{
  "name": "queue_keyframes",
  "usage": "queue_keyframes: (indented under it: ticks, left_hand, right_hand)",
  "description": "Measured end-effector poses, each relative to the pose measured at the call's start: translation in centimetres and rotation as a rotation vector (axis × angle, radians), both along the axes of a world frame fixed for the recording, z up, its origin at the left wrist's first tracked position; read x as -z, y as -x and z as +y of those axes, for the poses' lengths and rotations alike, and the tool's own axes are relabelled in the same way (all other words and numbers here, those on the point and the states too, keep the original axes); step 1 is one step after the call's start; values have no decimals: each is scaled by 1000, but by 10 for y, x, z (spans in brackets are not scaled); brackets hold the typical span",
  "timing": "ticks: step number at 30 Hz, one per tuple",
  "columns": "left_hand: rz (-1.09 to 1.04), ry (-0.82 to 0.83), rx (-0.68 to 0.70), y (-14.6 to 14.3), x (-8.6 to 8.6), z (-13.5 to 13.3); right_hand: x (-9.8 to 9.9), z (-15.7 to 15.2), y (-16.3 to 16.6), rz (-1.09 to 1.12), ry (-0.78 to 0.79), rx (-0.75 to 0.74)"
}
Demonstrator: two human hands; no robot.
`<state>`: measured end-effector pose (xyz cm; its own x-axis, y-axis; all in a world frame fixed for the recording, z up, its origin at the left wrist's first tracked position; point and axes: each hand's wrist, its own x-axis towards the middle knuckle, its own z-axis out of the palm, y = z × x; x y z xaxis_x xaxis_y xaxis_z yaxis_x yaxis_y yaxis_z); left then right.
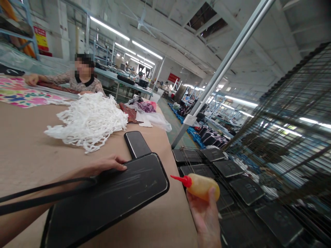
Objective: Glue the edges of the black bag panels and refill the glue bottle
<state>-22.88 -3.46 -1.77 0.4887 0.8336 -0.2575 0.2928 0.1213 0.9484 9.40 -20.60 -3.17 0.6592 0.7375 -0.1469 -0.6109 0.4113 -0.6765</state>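
Observation:
My left hand [110, 164] grips the far long edge of a black rounded panel [111, 199], thumb on top and fingers hidden beneath. The panel is tilted above the table, with pale streaks on its face and a light line along its rim. In my right hand [205, 212] lies a squeeze bottle [203, 186] of yellowish liquid with a red pointed nozzle. Its nozzle points left toward the panel's right end, apart from it. Behind the panel, a smaller black rounded piece [137, 144] lies on the table.
A heap of white stringy strips [90, 119] lies on the brown table [31, 148]. A person [85, 79] sits across, beside flowery fabric [28, 91]. At right, black panels [247, 189] rest on a wire rack [297, 113]. A metal post [204, 96] rises by the table edge.

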Motion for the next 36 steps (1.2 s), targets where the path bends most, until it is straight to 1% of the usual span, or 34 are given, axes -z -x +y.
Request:
queue_keyframes:
  ticks: [2,6,8,14,21,29,36]
  left_hand:
    - [46,17,106,-1,-9,-3]
    - [35,113,397,-6,-21,-4]
    - [16,130,456,-9,-23,-3]
    - [-11,127,526,-12,-25,-3]
    - [-13,131,587,-12,-32,-10]
    - [28,117,620,-12,-38,-13]
    - [33,126,644,-13,-40,-17]
  right_hand:
    - [-2,2,-6,-16,-4,-4]
    - [-9,5,-15,-43,-24,-18]
    - [-13,6,-17,-73,-36,-29]
    - [-17,9,-21,-145,-59,-37]
    - [-16,12,-26,-217,-73,-44]
    - [-21,11,-35,-337,-80,-24]
    - [-28,12,-34,-435,-73,-60]
